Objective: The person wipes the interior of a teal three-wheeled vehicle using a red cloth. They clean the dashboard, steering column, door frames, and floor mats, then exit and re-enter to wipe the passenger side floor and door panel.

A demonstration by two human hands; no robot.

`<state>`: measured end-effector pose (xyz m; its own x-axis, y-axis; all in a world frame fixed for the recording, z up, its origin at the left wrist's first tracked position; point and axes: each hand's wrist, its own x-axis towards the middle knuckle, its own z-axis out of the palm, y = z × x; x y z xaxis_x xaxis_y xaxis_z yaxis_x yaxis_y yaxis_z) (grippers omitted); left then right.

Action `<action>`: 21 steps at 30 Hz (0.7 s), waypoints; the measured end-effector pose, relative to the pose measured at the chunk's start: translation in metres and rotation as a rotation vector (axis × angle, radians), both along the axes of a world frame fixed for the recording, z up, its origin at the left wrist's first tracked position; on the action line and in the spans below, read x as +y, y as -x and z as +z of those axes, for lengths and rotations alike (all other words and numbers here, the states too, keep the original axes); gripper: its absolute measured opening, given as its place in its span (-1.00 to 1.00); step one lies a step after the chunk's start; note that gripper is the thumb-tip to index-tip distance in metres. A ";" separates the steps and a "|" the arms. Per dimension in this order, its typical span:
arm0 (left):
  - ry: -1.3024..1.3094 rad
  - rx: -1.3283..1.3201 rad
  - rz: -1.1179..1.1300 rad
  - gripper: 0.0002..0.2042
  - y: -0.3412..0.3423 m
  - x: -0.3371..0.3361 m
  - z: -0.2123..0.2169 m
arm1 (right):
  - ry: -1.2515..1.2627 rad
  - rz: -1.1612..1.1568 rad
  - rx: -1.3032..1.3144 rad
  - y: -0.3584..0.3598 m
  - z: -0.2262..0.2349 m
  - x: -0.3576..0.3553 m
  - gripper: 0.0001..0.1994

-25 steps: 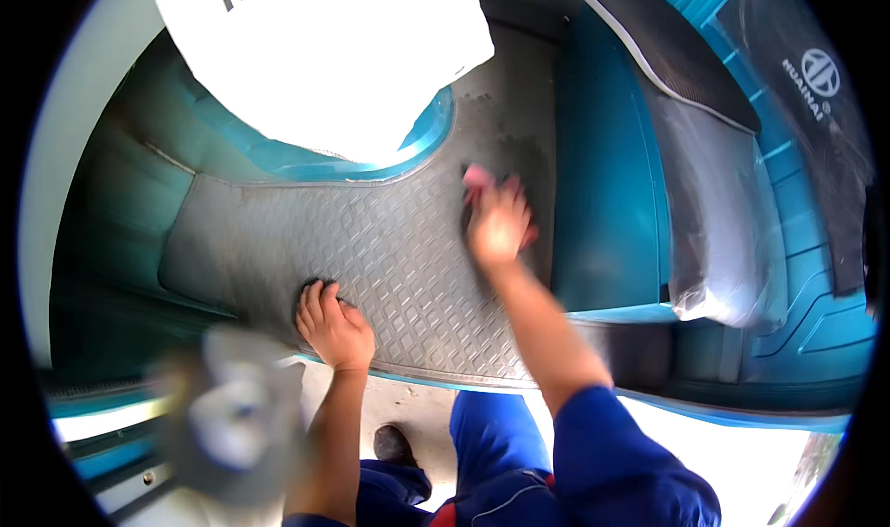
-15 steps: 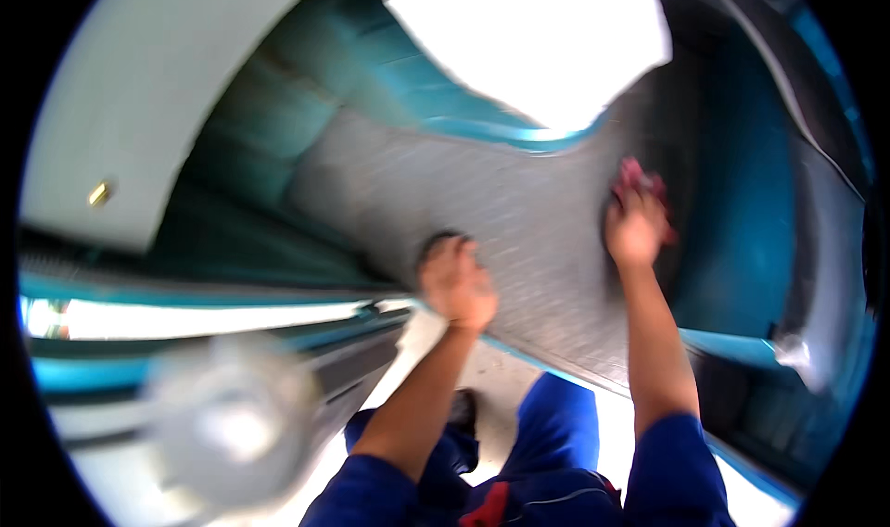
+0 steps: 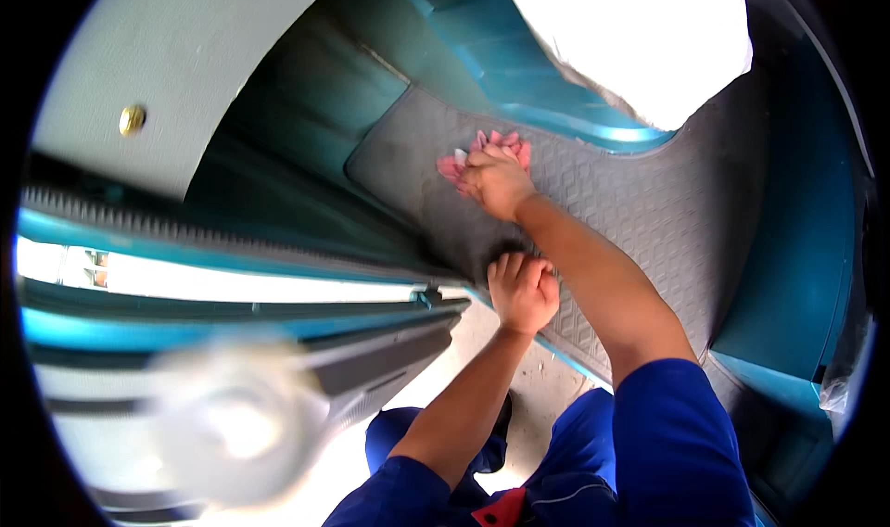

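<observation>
A crumpled pink cloth [image 3: 513, 147] lies pressed against the grey textured floor mat [image 3: 640, 221]. My right hand [image 3: 502, 182] is closed over that cloth, on the left part of the mat. Nearer to me, by the mat's front left edge, my left hand [image 3: 524, 293] rests with its fingers curled under. A dark patch shows just beyond those fingers, and whatever they grip, if anything, is hidden. My right forearm crosses the mat from the right.
Teal painted panels [image 3: 788, 286] border the mat. A large white cover [image 3: 649, 36] hangs over its far side. On the left stand a grey panel with a brass-coloured fastener [image 3: 133, 119] and a door edge [image 3: 232, 235]. A blurred pale round object [image 3: 236, 425] sits lower left.
My right hand has swept the pink cloth from the mat's right side to its left part. The view has shifted, and my left hand stays near the mat's front left edge.
</observation>
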<state>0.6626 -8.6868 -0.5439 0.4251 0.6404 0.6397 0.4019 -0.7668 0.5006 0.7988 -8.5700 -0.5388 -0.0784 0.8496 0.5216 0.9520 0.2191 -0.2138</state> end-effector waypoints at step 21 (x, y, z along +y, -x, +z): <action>0.084 0.146 -0.511 -0.59 -0.007 -0.115 -0.035 | 0.300 0.410 0.299 0.083 -0.008 0.033 -0.80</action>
<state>0.6697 -8.8018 -0.5790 0.7768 0.3749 0.5060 0.0578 -0.8425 0.5355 0.7155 -8.5367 -0.5467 -0.3179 0.8950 0.3127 0.6911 0.4446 -0.5699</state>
